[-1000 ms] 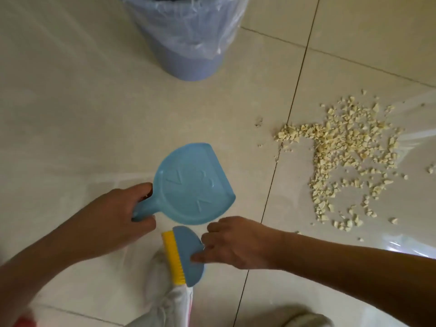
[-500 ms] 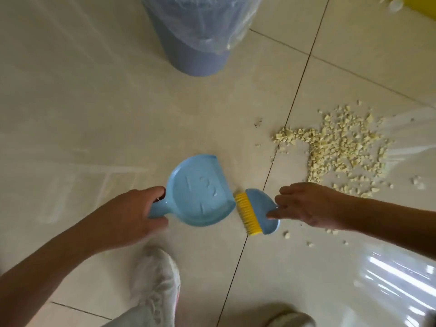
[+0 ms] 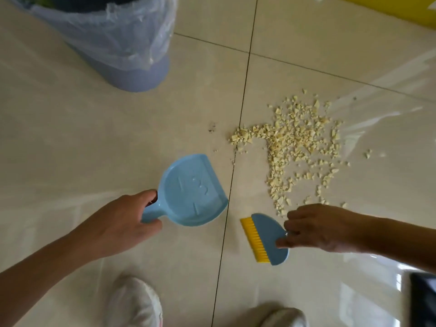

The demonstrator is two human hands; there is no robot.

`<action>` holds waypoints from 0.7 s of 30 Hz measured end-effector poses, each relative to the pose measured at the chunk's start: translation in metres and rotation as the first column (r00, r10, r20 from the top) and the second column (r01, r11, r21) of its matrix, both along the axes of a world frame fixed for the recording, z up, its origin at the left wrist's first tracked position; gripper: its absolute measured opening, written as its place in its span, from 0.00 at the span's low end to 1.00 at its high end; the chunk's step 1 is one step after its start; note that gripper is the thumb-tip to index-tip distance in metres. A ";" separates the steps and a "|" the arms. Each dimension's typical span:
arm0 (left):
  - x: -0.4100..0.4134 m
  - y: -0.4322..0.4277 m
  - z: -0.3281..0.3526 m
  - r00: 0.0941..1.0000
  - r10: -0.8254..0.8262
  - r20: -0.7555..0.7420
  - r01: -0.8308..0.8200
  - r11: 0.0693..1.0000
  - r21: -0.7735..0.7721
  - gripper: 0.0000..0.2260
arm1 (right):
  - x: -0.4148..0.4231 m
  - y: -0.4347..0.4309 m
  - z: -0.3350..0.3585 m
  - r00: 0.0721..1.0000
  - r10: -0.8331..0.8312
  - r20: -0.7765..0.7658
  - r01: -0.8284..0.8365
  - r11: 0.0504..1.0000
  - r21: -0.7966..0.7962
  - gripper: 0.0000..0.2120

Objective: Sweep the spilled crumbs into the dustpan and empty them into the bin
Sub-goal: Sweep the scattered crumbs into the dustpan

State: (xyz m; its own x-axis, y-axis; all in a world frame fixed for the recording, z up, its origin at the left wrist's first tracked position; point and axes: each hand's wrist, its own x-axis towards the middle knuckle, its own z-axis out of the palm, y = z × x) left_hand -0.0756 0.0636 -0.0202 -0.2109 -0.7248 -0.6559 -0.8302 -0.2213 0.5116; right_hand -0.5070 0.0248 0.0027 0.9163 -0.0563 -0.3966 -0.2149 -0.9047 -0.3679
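A pale yellow spill of crumbs (image 3: 297, 147) lies on the shiny tiled floor right of a dark grout line. My left hand (image 3: 122, 223) grips the short handle of a light blue dustpan (image 3: 193, 190), whose open edge faces right, just left of the grout line and short of the crumbs. My right hand (image 3: 323, 227) holds a small blue brush with yellow bristles (image 3: 264, 237) just below the spill; the bristles face left toward the pan. The pan is empty. A blue-grey bin (image 3: 122, 43) lined with a clear plastic bag stands at the top left.
My two white shoes (image 3: 134, 303) (image 3: 280, 317) show at the bottom edge. A yellow surface (image 3: 401, 10) crosses the top right corner and a dark object (image 3: 424, 298) sits at the lower right. A few stray crumbs (image 3: 368, 153) lie right of the main spill.
The brush has pulled away from the pan's edge, down and to the right, leaving a gap. The view has shifted so the bin and crumbs appear nearer.
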 end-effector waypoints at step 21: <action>-0.012 0.040 0.004 0.966 0.256 -0.030 -0.252 0.963 0.097 0.10 | 0.058 -0.050 0.022 0.291 -0.824 -0.486 0.914 0.089 0.397 0.10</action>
State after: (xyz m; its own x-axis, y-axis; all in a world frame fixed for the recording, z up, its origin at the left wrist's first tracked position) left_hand -0.0880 0.1040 -0.0164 -0.0559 -0.6954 -0.7164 -0.7189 -0.4699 0.5122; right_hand -0.4486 -0.0250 0.0244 0.3276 -0.5387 -0.7762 -0.7846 0.3026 -0.5411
